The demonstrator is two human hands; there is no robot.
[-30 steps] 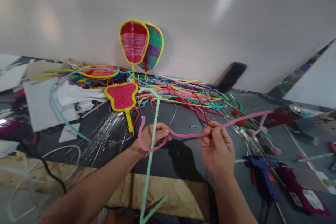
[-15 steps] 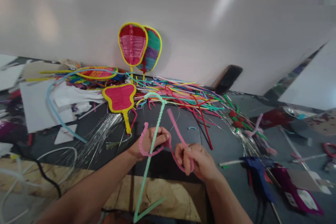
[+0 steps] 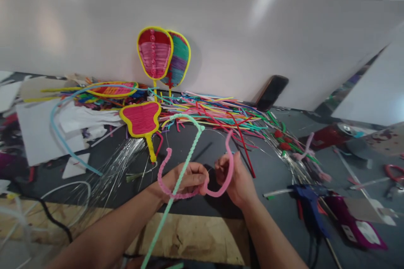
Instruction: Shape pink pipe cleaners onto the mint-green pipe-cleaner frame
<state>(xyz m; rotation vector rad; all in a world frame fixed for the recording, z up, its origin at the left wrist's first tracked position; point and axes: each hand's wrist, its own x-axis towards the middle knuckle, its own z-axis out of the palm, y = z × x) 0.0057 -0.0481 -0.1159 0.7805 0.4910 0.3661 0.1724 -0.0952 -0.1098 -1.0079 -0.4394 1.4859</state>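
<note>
My left hand (image 3: 191, 178) pinches a pink pipe cleaner (image 3: 160, 175) between thumb and fingertips. Left of the pinch, its wound, ridged length curves up to a free end. The smooth remainder bends up past my right hand (image 3: 235, 178), whose fingers are curled against it; their exact grip is partly hidden. A mint-green pipe cleaner (image 3: 187, 162), wound in its upper part and hooked at the top, slants across in front of my left hand. A thin wire arcs behind its bend.
Yellow-rimmed fans (image 3: 155, 54) lean against a white panel (image 3: 221, 21); a pink fan (image 3: 142, 119) lies nearer. Behind my hands are loose pipe cleaners (image 3: 214, 111) and a phone (image 3: 272, 92). To the right lie a blue glue gun (image 3: 307, 206) and a purple packet (image 3: 356, 222).
The pink pipe cleaner's loose end has swung right and opened into a wide curve. My right hand has rotated and risen slightly. The mint-green one has shifted, its lower end dropping mostly out of view.
</note>
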